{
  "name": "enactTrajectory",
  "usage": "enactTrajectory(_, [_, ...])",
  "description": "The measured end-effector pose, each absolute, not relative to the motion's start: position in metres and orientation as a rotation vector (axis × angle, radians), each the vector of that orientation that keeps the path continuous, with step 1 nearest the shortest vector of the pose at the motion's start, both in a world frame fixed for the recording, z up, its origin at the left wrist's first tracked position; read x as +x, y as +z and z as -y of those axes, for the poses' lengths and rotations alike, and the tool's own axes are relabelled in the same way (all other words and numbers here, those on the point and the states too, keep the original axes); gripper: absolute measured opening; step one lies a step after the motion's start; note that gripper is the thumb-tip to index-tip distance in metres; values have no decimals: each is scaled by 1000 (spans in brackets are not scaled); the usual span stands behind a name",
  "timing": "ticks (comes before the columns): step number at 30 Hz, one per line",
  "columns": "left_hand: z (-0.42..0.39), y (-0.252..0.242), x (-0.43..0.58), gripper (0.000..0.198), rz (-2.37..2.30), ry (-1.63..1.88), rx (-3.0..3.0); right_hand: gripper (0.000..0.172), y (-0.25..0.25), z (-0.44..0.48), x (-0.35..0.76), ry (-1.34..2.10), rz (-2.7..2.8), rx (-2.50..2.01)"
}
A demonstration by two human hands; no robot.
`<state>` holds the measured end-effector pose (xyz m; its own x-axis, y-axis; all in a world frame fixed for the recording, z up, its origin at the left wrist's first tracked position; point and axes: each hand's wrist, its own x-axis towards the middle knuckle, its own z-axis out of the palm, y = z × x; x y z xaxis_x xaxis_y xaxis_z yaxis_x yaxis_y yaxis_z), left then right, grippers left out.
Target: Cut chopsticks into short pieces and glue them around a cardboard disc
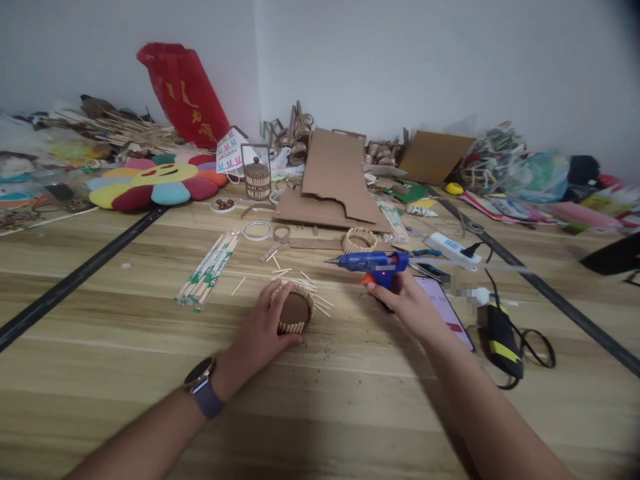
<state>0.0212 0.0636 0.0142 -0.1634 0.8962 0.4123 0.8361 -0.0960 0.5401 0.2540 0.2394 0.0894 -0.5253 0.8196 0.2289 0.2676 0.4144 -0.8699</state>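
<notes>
My left hand [263,330] is closed around the left side of a small round stick basket [296,309] with a brown cardboard base and short wooden pieces round its rim. Its thumb is at the near edge, and the fingers hide part of the wall. In my right hand [414,310] is a blue hot glue gun [373,261], held above the table with its nozzle pointing left; a finger is at the orange trigger. Loose thin sticks [320,303] lie just behind and right of the basket. Farther back stands a ring of short sticks [359,240].
Wrapped bundles of sticks [207,272] lie left of the basket. Behind are cardboard sheets [333,170], a lidded stick barrel [257,181] and a flower cushion [160,181]. A phone [445,310], power strip [453,250] and corded black-yellow tool [503,343] lie at right.
</notes>
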Motion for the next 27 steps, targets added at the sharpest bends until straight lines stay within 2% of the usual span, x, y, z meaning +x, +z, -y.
enactTrajectory(4, [-64, 14, 18, 112, -2061, 1101, 1968, 32, 89, -227, 262, 1262, 2153, -989])
enactTrajectory(8, [-64, 13, 14, 106, -2068, 1146, 1949, 32, 76, -219, 266, 1389, 2311, -827])
enactTrajectory(13, [-63, 13, 10, 105, -2042, 1145, 1973, 41, 65, -210, 261, 1418, 2419, -681])
enactTrajectory(21, [-63, 13, 10, 109, -2071, 1124, 1940, 44, 53, -202, 252, 1018, 2584, -510])
enactTrajectory(27, [-63, 12, 9, 108, -2079, 1117, 1935, 44, 45, -199, 250, 929, 2589, -451])
